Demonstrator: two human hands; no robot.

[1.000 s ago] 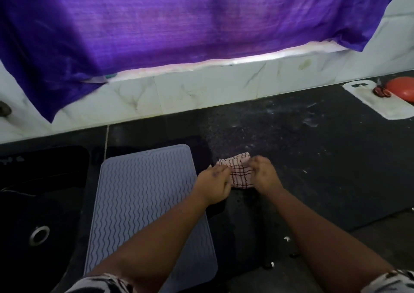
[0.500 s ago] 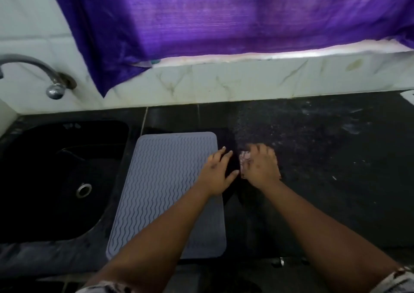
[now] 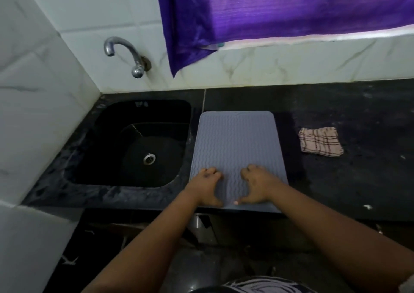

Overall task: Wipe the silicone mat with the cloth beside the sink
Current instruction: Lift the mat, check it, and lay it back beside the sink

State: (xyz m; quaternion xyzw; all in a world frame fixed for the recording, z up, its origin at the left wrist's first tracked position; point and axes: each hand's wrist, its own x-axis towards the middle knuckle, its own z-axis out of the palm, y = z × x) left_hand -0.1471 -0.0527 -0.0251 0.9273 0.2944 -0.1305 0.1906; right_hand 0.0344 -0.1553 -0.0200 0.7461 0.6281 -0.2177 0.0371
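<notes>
both hands [image 3: 207, 186] [image 3: 257, 185] moved onto mat [image 3: 235, 140], fingers curled; cloth [image 3: 321, 140] released.

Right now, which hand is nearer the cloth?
The right hand, on the mat's near right part; the checked cloth lies on the counter right of the mat. The left hand is nearer the sink.

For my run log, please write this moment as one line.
left hand: on silicone mat, empty | right hand: on mat, empty | cloth: folded on counter right of mat, untouched | sink: left of mat
</notes>
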